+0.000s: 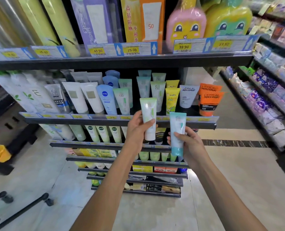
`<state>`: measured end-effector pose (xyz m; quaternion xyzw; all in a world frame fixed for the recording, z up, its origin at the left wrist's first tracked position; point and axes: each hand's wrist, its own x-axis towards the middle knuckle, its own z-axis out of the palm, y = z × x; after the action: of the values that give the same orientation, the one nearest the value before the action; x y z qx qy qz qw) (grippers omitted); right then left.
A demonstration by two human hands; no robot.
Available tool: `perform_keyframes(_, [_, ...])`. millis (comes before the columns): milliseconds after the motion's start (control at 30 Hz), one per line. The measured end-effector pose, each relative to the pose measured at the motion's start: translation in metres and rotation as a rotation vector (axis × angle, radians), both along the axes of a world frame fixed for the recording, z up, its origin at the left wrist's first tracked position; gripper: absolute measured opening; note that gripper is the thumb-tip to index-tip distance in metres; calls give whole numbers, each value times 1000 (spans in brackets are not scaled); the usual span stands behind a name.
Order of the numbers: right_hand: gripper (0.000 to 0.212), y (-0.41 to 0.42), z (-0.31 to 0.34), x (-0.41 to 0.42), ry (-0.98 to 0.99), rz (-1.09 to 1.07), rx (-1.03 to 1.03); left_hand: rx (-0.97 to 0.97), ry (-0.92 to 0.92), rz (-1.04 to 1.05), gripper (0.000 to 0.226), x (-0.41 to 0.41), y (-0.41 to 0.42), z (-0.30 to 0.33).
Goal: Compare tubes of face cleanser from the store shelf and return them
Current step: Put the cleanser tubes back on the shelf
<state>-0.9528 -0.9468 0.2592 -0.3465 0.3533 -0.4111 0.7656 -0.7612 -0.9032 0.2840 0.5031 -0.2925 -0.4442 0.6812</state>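
- Your left hand [138, 129] grips the green-topped tube [148, 117], thumb across its front, just right of the frame's centre.
- Your right hand [190, 144] holds the teal tube [177, 133] beside it and slightly lower, fingers wrapped round its lower half.
- Both tubes stand upright in front of the cleanser shelf [121, 121], side by side without touching, labels toward you.
- Picking looks done; you seem to be mid-comparison.
- Both returns are still left: the rows of matching pale green and teal tubes [143, 86] sit just above your hands, and that is probably where each belongs.
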Motion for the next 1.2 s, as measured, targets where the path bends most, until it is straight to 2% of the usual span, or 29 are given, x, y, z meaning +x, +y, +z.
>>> perform_keyframes(333, [40, -9, 6, 8, 0, -31, -28, -56, -263, 50, 40, 13, -40, 33])
perform_keyframes(633, [42, -12, 9, 7, 20, -47, -63, -53, -535, 94, 40, 21, -70, 26])
perform_keyframes(767, [53, -12, 2, 3, 19, -56, -83, -60, -591, 129, 39, 20, -76, 26])
perform_keyframes(900, [46, -11, 1, -2, 50, -54, -84, -15, -628, 129, 38, 23, -82, 22])
perform_keyframes(1200, [45, -8, 4, -6, 76, -62, -65, 70, -708, 115, 36, 21, -78, 5])
